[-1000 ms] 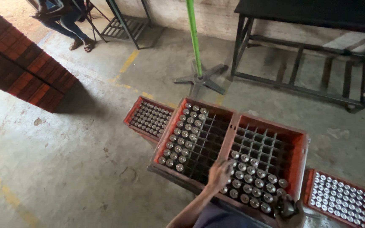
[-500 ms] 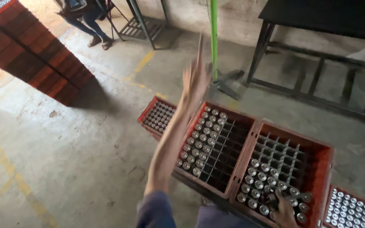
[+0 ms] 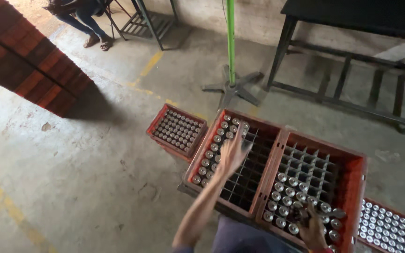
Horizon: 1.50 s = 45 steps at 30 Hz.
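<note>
Two red plastic crates stand side by side in front of me. My left hand (image 3: 232, 153) reaches over the left crate (image 3: 191, 161), above its rows of capped bottles (image 3: 214, 149). A small dark shape shows at its fingertips, but blur hides whether the hand grips it. My right hand (image 3: 313, 228) is low at the near edge of the right crate (image 3: 356, 187), with its fingers closed around a capped bottle (image 3: 301, 216) among the others there. The far cells of both crates are bare dividers.
A smaller red crate (image 3: 176, 129) full of bottles lies on the concrete floor to the left, and another (image 3: 390, 227) at the right. A green pole (image 3: 231, 42) on a cross base, a black metal frame table (image 3: 352, 61), a stack of red crates (image 3: 19, 61) and a seated person (image 3: 83, 18) are behind.
My left arm was at the right crate, then swung up high, and has now come down over the left crate. My right hand stays at the right crate's near edge.
</note>
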{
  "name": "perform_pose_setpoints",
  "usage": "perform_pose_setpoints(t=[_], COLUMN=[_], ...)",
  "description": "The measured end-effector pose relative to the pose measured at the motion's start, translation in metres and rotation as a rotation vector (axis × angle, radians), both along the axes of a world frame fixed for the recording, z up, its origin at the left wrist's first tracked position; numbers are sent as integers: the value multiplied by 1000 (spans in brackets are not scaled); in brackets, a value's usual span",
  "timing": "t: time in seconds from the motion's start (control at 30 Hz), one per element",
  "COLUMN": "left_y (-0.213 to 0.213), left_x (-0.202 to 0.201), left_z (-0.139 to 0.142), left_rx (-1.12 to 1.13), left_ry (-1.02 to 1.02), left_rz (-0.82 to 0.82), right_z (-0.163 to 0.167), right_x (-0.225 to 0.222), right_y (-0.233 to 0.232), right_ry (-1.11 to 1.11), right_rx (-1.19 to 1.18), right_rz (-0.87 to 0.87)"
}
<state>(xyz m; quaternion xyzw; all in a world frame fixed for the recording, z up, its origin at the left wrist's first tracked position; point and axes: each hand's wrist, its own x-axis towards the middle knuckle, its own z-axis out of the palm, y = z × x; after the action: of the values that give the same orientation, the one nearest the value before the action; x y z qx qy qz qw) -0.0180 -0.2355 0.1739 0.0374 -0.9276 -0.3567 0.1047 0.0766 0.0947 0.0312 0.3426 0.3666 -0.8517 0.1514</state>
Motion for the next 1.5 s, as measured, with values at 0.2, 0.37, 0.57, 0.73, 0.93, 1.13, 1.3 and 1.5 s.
perform_pose_setpoints(t=[0.2,0.37,0.57,0.73,0.93,1.13,1.3,1.5], left_y=[9,30,36,21,-47,-72,-46,-34], left_x=[110,140,139,140,132,129,132,120], left_z=[-132,-180,-175,-171,-169,-171,-180,-180], left_rx=[166,266,239,543,-9,-180,-348,-462], left_ry=[72,19,-101,34,-223,-297,-452,-631], left_rz=[139,188,275,169,343,277,232,221], right_z=[-12,-20,-18,-24,-24,-22,-20,-22], right_x=[-8,-6,-6,4,13,17,24,27], right_y=[10,13,14,1,2,4,3,-4], right_ry=[26,44,55,100,122,3,69,89], right_rx=[-33,-169,-406,-180,164,63,-218,-30], right_rz=[-21,-82,-123,115,99,1,78,174])
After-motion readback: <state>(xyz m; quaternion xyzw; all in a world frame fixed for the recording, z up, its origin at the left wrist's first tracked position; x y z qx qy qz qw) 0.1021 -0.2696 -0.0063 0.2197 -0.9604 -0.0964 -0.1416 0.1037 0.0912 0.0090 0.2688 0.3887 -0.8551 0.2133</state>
